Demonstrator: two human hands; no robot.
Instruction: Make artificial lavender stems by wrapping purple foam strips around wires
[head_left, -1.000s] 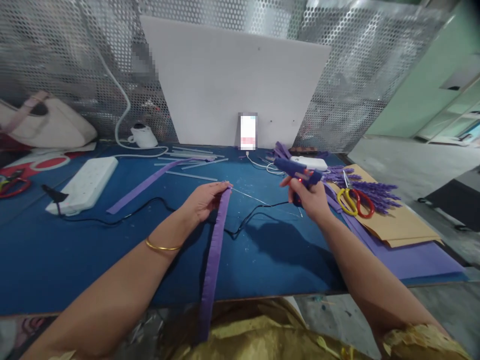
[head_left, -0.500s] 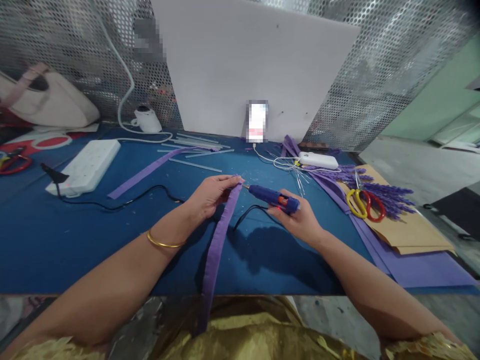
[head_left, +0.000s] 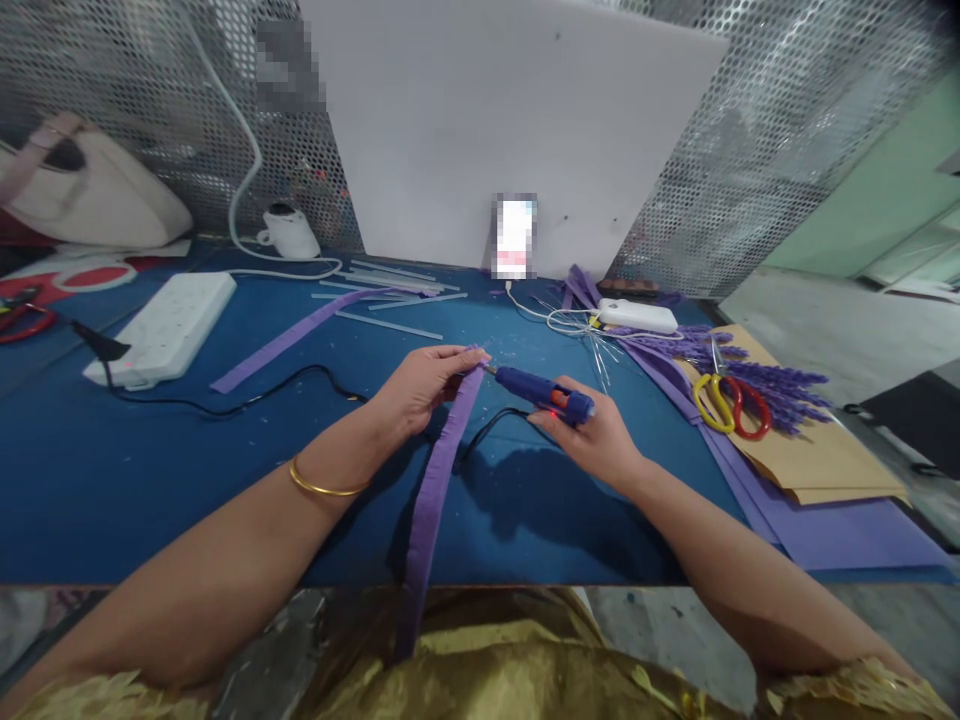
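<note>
My left hand [head_left: 433, 385] pinches the top end of a long purple crepe-paper strip [head_left: 437, 480], which hangs down over the table's front edge. One edge of the strip looks ruffled. In my right hand [head_left: 592, 435] is a blue glue gun [head_left: 536, 390], its nozzle pointing left at the strip's pinched end, close to my left fingertips. Whether the nozzle touches the paper I cannot tell. A small red light glows on the gun, and its black cord [head_left: 487, 430] runs beneath my hands.
A second purple strip [head_left: 285, 343] and several clear glue sticks [head_left: 390, 325] lie behind my left hand. At left is a white power strip [head_left: 169, 325]. To the right, scissors [head_left: 731, 405] rest on brown paper [head_left: 817, 465] beside purple flower sprigs [head_left: 787, 390]. A lit phone [head_left: 514, 238] stands at the back.
The glue gun has tilted and shifted very slightly left in my right hand. My left hand keeps its pinch on the strip. The whole view has moved a little.
</note>
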